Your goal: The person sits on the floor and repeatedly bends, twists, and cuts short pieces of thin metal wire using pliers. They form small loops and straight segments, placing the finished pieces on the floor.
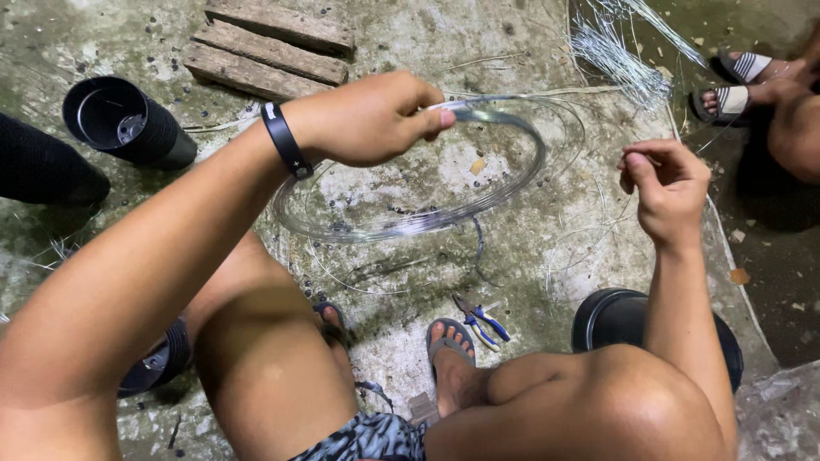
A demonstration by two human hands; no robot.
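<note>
Stained concrete floor [410,282] spreads under a squatting person. Their left hand [367,118] is closed around the top of a coil of thin wire [410,224], holding the loop up above the floor. Their right hand [666,183] has its grip pinched shut, thumb to fingertips, on what looks like a loose strand from the coil, though the strand is too fine to see clearly. Blue-handled pliers [480,321] lie on the floor beside a sandalled foot [451,354]. Black plastic pots [128,124] lie at left, wooden planks [269,47] above, a bundle of cut wires [619,55] at upper right, near another person's sandalled feet [739,85].
</note>
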